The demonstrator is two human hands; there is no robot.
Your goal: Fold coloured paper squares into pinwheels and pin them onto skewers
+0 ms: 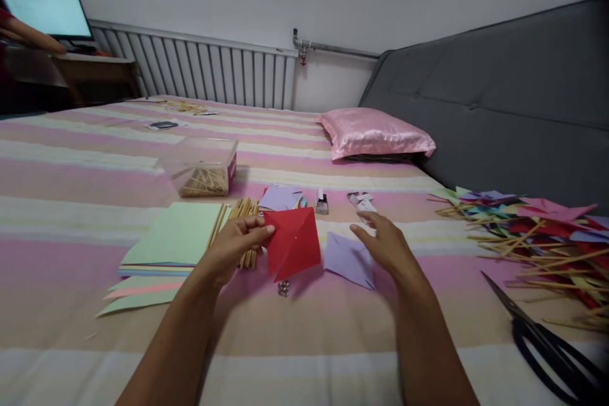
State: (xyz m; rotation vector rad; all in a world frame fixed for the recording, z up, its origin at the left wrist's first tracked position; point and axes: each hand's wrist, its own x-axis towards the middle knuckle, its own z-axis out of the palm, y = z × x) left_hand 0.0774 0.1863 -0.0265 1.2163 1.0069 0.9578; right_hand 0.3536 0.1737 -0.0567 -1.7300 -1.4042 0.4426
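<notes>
Between the thumb and fingers of my left hand is a red paper square, pinched at its left edge and lifted off the sheet. Crease lines or cuts run in from its corners, and a small mark shows near its middle. My right hand hovers with thumb and fingers apart, by the upper right corner of a purple paper square lying on the bed. Small shiny metal pieces lie just below the red square. Thin wooden sticks are partly hidden behind my left hand.
Stacked coloured paper lies left, with a clear plastic box of sticks behind it. More purple squares and a small stapler-like object sit ahead. Paper pinwheels are piled right, near black scissors. A pink pillow lies farther back.
</notes>
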